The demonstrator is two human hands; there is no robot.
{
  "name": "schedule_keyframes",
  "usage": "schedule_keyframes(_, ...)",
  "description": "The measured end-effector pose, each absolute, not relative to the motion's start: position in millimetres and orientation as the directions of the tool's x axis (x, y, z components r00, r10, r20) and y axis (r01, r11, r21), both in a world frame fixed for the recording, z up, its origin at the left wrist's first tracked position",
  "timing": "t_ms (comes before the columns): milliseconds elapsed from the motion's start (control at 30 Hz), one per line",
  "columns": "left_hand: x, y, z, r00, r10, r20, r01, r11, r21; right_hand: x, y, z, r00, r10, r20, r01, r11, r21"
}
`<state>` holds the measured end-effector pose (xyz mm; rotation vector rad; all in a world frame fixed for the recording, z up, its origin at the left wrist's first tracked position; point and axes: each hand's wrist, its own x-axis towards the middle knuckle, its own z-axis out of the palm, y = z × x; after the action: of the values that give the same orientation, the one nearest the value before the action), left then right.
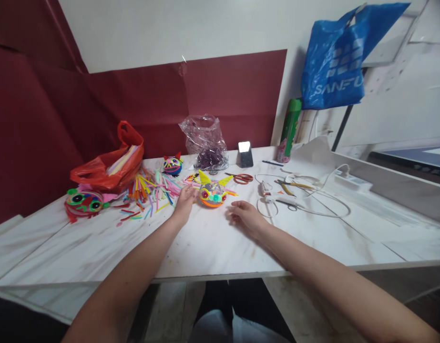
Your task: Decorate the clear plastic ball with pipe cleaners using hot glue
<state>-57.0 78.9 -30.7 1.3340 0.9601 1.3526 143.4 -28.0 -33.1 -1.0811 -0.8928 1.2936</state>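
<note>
The yellow-eared animal-face craft point(211, 191) sits on the white marble-patterned table point(212, 247), in front of you and between your two hands. It has two yellow pointed ears, red eyes, a turquoise nose and an orange lower edge.

Your left hand point(185, 201) is just beside it, on its left side. The fingers are loosely extended and apart, not pressed together; whether their tips touch the craft, I cannot tell. Your right hand point(247, 215) is near its other side, with some bare table between. The fingers of this hand are half bent and relaxed, and they are not closed on any object.

To the left of your left hand lies a loose pile of many-coloured pipe cleaners point(151, 188). Behind the pile's left part rests a red plastic bag point(108, 169), with pale strips showing in its opening, and near this bag is a green-eyed craft point(84, 203). A smaller craft with red ears and blue base point(172, 165) is at the back of the pile.

Behind the yellow-eared craft, there stands a clear plastic bag point(203, 136) with dark contents, and to the right of it a smartphone point(245, 156), leaning upright. The orange-handled scissors point(243, 178) lie just behind the craft, on its right. Farther right, the yellow-handled pliers point(294, 185) lie among white cables point(329, 213).
</note>
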Motion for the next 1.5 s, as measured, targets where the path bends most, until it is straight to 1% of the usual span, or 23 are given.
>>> schedule_keyframes(100,-57,81,-38,0.111,0.97,0.215,-0.13,-0.2,0.971,151,-14,-28,0.142,0.981,-0.134,-0.262,-0.093,-0.96)
schedule_keyframes(200,-52,79,-41,0.163,0.965,0.207,-0.154,-0.183,0.971,156,6,-19,0.148,0.976,-0.158,-0.241,-0.119,-0.963)
schedule_keyframes(267,-48,77,-40,0.213,0.955,0.209,-0.167,-0.175,0.97,156,17,-11,0.1,0.983,-0.153,-0.248,-0.124,-0.961)
schedule_keyframes(400,-45,72,-36,0.317,0.927,0.203,-0.201,-0.144,0.969,152,19,-1,-0.072,0.99,-0.121,-0.288,-0.137,-0.948)
schedule_keyframes(500,-47,68,-36,0.28,0.955,0.1,-0.213,-0.039,0.976,150,10,1,-0.156,0.985,-0.075,-0.334,-0.124,-0.934)
schedule_keyframes(567,-48,64,-36,0.23,0.971,0.065,-0.222,-0.013,0.975,150,6,0,-0.184,0.982,-0.047,-0.327,-0.106,-0.939)
schedule_keyframes(600,-48,60,-35,0.202,0.977,0.062,-0.212,-0.018,0.977,151,5,0,-0.191,0.981,-0.041,-0.297,-0.098,-0.95)
schedule_keyframes(700,-45,49,-30,0.159,0.986,0.047,-0.135,-0.025,0.991,154,8,-3,-0.201,0.979,-0.034,-0.136,-0.062,-0.989)
schedule_keyframes(800,-42,42,-26,0.189,0.982,0.027,-0.091,-0.01,0.996,160,14,-10,-0.183,0.982,0.038,-0.022,0.034,-0.999)
schedule_keyframes(900,-41,41,-27,0.248,0.968,0.034,-0.029,-0.028,0.999,166,14,-19,-0.153,0.986,0.06,0.045,0.068,-0.997)
schedule_keyframes(1000,-40,43,-31,0.234,0.971,0.051,0.013,-0.055,0.998,169,12,-26,-0.161,0.986,0.037,0.061,0.047,-0.997)
schedule_keyframes(1100,-41,43,-35,0.22,0.974,0.046,-0.002,-0.046,0.999,169,11,-27,-0.162,0.987,0.023,0.052,0.032,-0.998)
schedule_keyframes(1200,-42,43,-35,0.235,0.969,0.07,-0.02,-0.067,0.998,168,12,-28,-0.163,0.986,0.025,0.091,0.04,-0.995)
schedule_keyframes(1300,-44,42,-33,0.249,0.965,0.088,0.001,-0.091,0.996,169,13,-29,-0.165,0.986,0.036,0.125,0.057,-0.99)
schedule_keyframes(1500,-47,44,-35,0.277,0.955,0.103,-0.022,-0.101,0.995,171,11,-26,-0.195,0.979,0.061,0.105,0.083,-0.991)
